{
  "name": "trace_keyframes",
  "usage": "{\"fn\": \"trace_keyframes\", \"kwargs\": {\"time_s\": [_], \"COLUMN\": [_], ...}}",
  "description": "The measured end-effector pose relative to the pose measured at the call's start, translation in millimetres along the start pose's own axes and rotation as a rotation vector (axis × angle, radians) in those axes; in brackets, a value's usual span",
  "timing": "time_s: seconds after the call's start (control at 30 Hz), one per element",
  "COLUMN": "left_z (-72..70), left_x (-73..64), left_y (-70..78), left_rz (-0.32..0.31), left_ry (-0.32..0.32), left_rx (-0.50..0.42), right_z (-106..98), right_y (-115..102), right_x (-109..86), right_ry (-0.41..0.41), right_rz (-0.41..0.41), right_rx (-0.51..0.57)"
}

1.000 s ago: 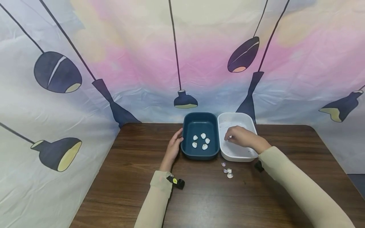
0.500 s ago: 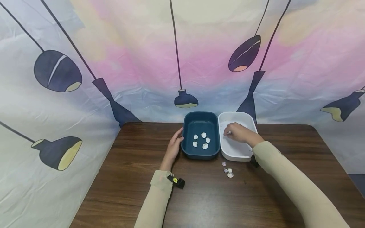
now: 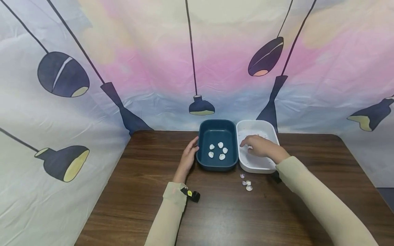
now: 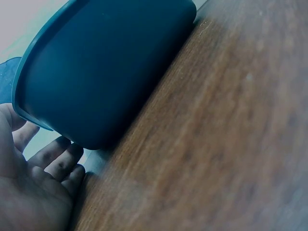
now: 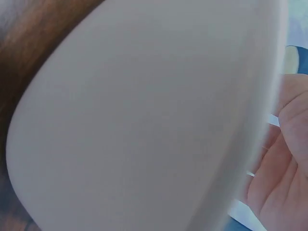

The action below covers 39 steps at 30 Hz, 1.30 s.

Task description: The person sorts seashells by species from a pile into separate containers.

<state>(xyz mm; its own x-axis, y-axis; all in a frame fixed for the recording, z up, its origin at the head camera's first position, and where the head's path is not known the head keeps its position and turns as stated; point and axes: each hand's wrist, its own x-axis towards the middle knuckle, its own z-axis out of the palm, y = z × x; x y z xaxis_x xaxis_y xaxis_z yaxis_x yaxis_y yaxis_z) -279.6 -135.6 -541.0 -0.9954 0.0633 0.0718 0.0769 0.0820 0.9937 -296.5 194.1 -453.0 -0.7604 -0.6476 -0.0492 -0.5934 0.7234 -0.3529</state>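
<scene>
My left hand rests against the outer left side of a dark teal tray. In the left wrist view, the fingers of that hand lie loosely bent at the tray's wall. Several small white seashells are spread over the tray's floor. My right hand reaches down into a white tray, with finger and thumb apart. In the right wrist view, the white wall hides the fingertips of the right hand.
The two trays stand side by side at the back of the wooden table. Several small whitish and purplish shells lie in front of the white tray. Tiny specks dot the white tray's floor. A printed cloth hangs close behind.
My right hand shifted slightly left inside the white tray, then its finger and thumb spread apart. My left hand stays at the teal tray. The shells lie as before.
</scene>
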Motion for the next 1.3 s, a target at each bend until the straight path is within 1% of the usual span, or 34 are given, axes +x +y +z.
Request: {"fn": "trace_keyframes", "kwargs": {"time_s": [0.2, 0.43, 0.53, 0.83, 1.03, 1.2, 1.3], "left_z": [-0.2, -0.6, -0.5, -0.3, -0.3, -0.6, -0.5], "left_x": [-0.3, -0.3, -0.5, -0.6, -1.0, -1.0, -0.1], "left_y": [0.8, 1.6, 1.9, 0.9, 1.1, 1.6, 1.3], "left_rz": [0.002, -0.002, -0.005, 0.015, 0.013, 0.006, 0.006], "left_ry": [-0.009, -0.008, -0.011, -0.016, -0.013, -0.010, -0.010], "left_rx": [0.004, -0.018, -0.006, 0.004, 0.009, -0.005, -0.010], "right_z": [-2, 0, 0, -2, 0, 1, 2], "right_y": [-9, -12, -14, -25, -32, -39, -43], "right_x": [-12.6, -17.8, -20.5, -30.3, -34.9, -39.4, -42.6], "right_ry": [0.034, 0.060, 0.067, 0.128, 0.134, 0.144, 0.151], "right_rz": [0.030, 0.050, 0.056, 0.002, -0.006, -0.020, -0.043], "right_rx": [0.001, 0.010, 0.016, 0.004, -0.013, -0.034, -0.041]}}
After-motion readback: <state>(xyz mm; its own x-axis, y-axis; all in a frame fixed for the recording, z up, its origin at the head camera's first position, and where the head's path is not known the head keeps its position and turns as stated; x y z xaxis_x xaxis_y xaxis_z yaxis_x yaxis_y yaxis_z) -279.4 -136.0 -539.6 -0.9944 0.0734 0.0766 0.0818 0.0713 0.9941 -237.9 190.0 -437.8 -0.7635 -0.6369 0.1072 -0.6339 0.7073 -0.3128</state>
